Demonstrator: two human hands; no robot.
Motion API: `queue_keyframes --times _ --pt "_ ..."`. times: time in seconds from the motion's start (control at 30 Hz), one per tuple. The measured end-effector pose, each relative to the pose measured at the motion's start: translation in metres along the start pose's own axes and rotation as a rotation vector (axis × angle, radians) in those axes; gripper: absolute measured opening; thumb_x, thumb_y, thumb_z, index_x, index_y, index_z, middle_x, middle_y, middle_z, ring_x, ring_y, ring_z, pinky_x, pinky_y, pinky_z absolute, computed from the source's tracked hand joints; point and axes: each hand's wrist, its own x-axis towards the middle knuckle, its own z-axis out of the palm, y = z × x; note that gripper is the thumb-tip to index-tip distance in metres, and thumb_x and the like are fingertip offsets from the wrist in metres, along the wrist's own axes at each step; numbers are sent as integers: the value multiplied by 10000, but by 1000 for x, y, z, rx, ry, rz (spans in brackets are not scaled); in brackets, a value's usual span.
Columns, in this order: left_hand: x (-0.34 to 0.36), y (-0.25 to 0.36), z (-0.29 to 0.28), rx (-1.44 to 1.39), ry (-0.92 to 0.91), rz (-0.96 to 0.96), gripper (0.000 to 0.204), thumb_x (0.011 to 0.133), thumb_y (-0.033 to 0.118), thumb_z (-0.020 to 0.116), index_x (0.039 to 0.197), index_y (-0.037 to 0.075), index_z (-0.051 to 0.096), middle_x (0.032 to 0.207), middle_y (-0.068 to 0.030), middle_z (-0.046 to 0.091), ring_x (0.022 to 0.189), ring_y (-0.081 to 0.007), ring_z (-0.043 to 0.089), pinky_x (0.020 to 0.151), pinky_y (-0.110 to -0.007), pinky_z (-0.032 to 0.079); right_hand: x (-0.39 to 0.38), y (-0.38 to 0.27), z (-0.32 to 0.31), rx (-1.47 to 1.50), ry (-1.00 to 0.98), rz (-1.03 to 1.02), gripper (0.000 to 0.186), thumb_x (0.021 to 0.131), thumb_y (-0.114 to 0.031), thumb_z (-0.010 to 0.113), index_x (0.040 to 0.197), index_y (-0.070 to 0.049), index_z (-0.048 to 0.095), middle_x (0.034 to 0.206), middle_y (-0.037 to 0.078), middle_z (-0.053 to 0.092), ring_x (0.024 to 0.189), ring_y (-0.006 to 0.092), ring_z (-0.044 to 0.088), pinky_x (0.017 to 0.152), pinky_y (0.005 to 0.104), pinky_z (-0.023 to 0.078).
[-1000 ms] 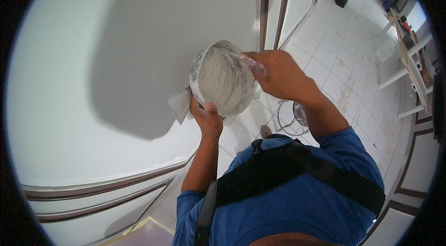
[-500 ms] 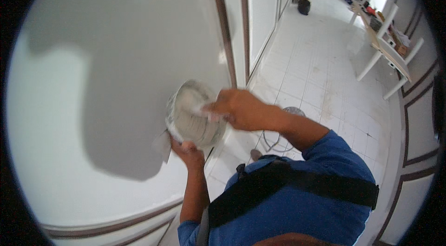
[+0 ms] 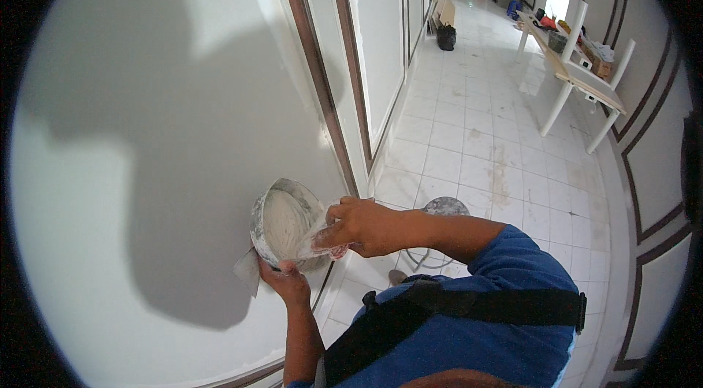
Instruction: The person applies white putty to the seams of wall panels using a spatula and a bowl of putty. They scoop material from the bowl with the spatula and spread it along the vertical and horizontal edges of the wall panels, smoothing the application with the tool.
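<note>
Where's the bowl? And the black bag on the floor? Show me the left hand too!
Bowl (image 3: 258, 233): head view, on its outer wall.
Black bag (image 3: 446, 38): head view, on its middle.
Left hand (image 3: 289, 285): head view, on its middle.

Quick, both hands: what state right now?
Left hand: closed, holding the bowl; a flat grey piece juts out beside it.
Right hand: closed on a pale, smeared tool, exact type unclear.

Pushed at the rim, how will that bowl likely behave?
The bowl would probably tip, since the left grip holds it at its near side. Its smeared outside may be slippery. The paste inside looks thick, with streaks holding shape, so it would likely shift slowly, not slosh.
</note>
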Motion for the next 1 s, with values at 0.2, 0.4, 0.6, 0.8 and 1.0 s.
queue_keyframes --times 0.2,0.4,0.6,0.8,1.0 --pt "0 30 9 -60 -29 111 1045 762 787 527 1319 -86 390 1294 -189 473 1188 -279 479 1014 -386 379 -5 8 -5 -23 191 111 442 768 -48 672 1186 -194 670 1011 78 672 938 251 580 825 398 451" --pt "2 35 2 -75 9 95 1000 806 765 487 1333 -77 373 1309 -220 459 1231 -320 449 1053 -457 330 -12 2 6 19 118 -43 417 742 -43 650 1139 -168 681 924 103 655 895 285 588 793 423 453" --pt "7 71 19 -9 29 241 1065 784 822 420 1302 -108 397 1286 -204 480 1218 -291 473 1018 -426 379 -9 -2 -21 -16 279 146 461 720 0 663 1156 -147 671 959 112 662 878 293 580 758 408 468" --pt "5 72 3 -108 37 59 1184 712 844 511 1364 -127 330 1345 -221 432 1270 -296 424 1062 -414 323 -13 -5 -24 -96 157 -18 454 752 -36 663 1184 -173 665 994 95 653 917 275 566 817 403 449" --pt "6 80 16 -2 42 267 1081 789 837 344 1315 -108 373 1275 -213 477 1198 -265 496 969 -388 440 -9 -9 -33 10 327 105 408 755 -46 663 1145 -164 680 895 125 642 897 275 577 780 405 447"
